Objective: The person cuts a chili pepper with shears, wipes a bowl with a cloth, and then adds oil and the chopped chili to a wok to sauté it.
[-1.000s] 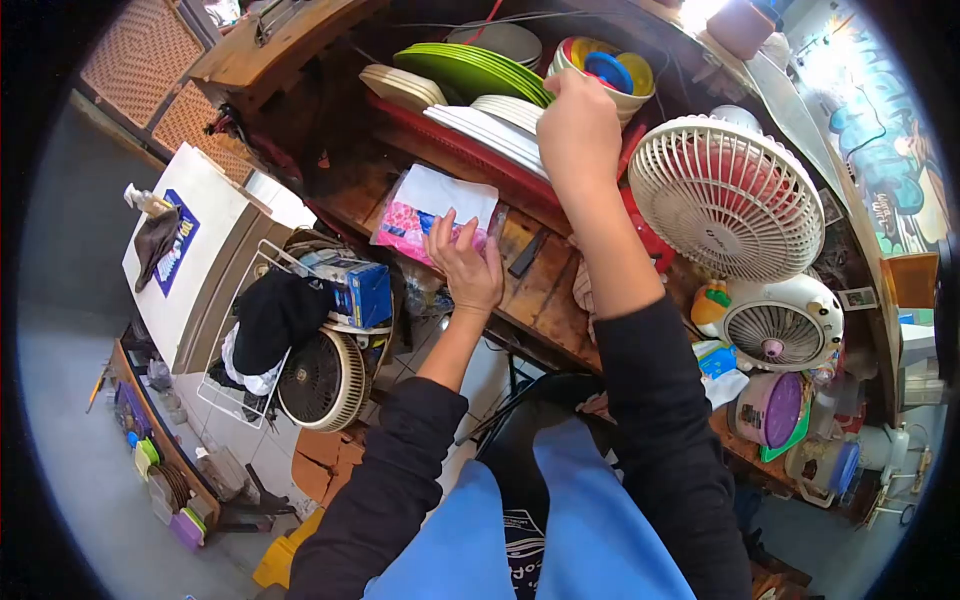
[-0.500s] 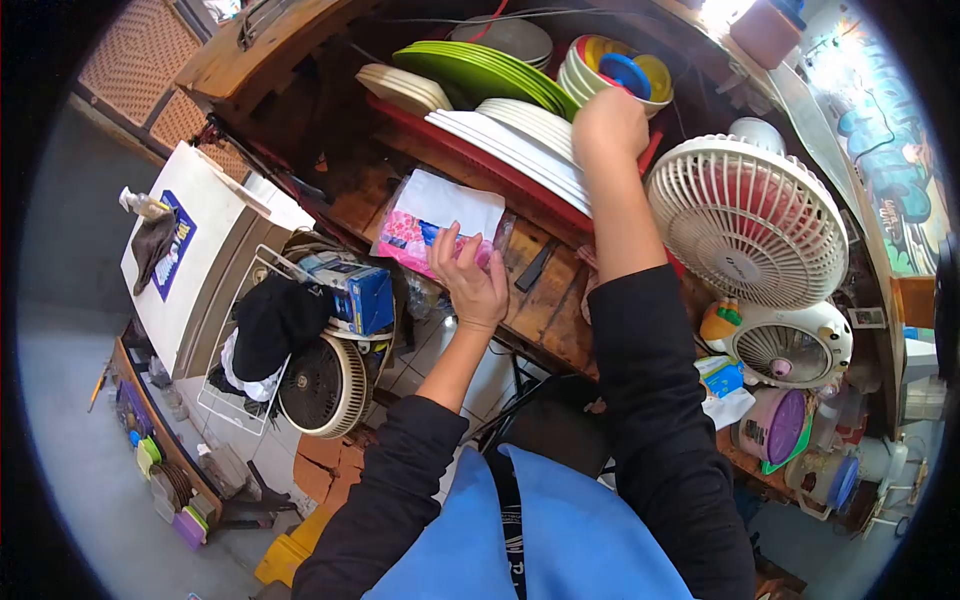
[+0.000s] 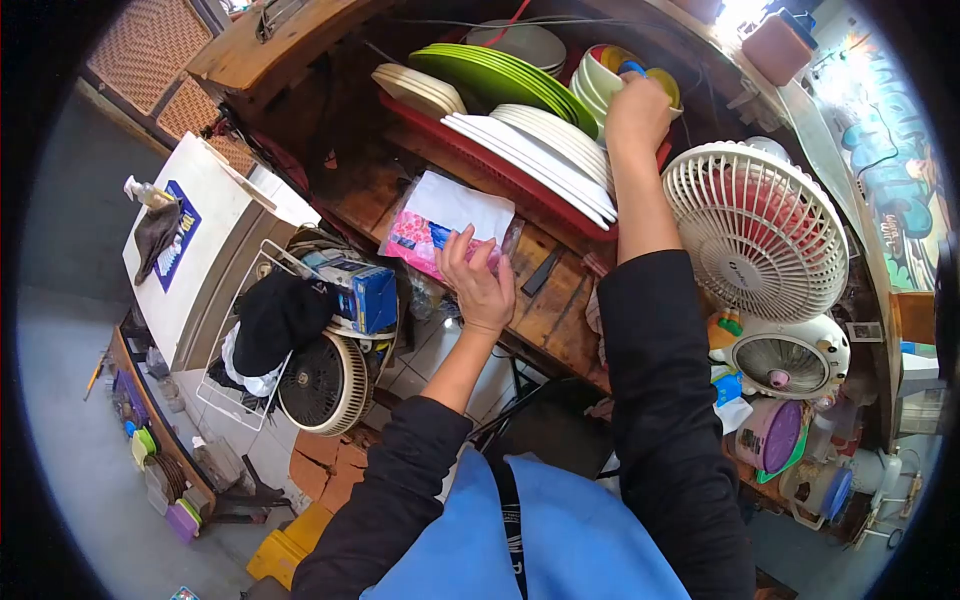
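Note:
My right hand (image 3: 640, 115) is up at the stack of pale bowls (image 3: 592, 85), over their near rim. Its fingers look curled, but their tips and whatever they hold are hidden. Colored cups or small bowls, one yellow (image 3: 664, 84), sit inside the stack, partly covered by the hand. My left hand (image 3: 478, 280) lies with fingers stretched over the lower edge of a pink and white plastic packet (image 3: 460, 205) on the wooden table. Just left of my right forearm, white plates (image 3: 530, 165) and green plates (image 3: 500, 80) lean in a red rack (image 3: 430, 120).
A large white fan (image 3: 755, 230) stands close to my right arm, with a smaller fan (image 3: 780, 358) below it. A dark flat strip (image 3: 540, 274) lies on the wooden table (image 3: 555, 310). A blue box (image 3: 373, 300) and a black fan (image 3: 318, 385) are at left.
My right hand has moved slightly up and right, covering more of the cups in the bowls. My left hand stays on the packet. The whole view has shifted a little.

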Tool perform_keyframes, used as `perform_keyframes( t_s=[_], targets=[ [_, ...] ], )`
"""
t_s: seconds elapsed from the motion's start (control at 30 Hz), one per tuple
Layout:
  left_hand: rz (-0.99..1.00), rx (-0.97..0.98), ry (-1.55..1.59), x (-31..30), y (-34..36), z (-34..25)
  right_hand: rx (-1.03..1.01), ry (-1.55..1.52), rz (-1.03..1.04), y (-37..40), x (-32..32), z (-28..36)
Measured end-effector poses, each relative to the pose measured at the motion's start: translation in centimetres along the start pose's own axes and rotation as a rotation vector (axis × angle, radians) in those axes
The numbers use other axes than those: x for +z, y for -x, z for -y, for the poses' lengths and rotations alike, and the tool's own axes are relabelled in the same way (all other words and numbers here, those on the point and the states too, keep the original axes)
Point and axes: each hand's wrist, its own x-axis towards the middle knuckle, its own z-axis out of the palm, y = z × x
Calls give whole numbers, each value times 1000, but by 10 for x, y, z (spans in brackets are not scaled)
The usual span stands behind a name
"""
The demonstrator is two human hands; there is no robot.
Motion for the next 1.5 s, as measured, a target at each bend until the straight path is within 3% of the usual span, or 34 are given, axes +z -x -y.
perform_keyframes(
  t_s=[0.2,0.4,0.53,0.83,1.07,1.13,1.2,1.27,1.3,1.4,1.5],
  targets=[
    [2,-7,12,0,1,0,-153,-36,-167,-7,-7,9],
    [-3,-24,40,0,1,0,-161,60,15,-17,-21,23],
    [-8,-31,49,1,1,1,-142,31,25,-6,-36,35],
    [-50,-73,66,5,5,4,-298,-127,-87,34,-63,56],
    [-62,-65,-55,-4,5,-2,-432,-276,-99,85,-137,70],
    [-76,-41,-105,-13,-10,-9,-490,-353,25,108,-161,68],
    [-319,-627,902,-35,-30,-21,-521,-434,125,137,-172,60],
    [146,-898,1768,-113,-65,-48,-610,-507,198,160,-173,48],
    [299,-885,2002,-132,-72,-58,-684,-486,212,168,-174,43],
    [422,-932,1753,-154,-67,-60,-826,-453,260,185,-175,34],
    [326,-1001,1796,-160,-60,-61,-816,-516,221,183,-185,38]
  ],
)
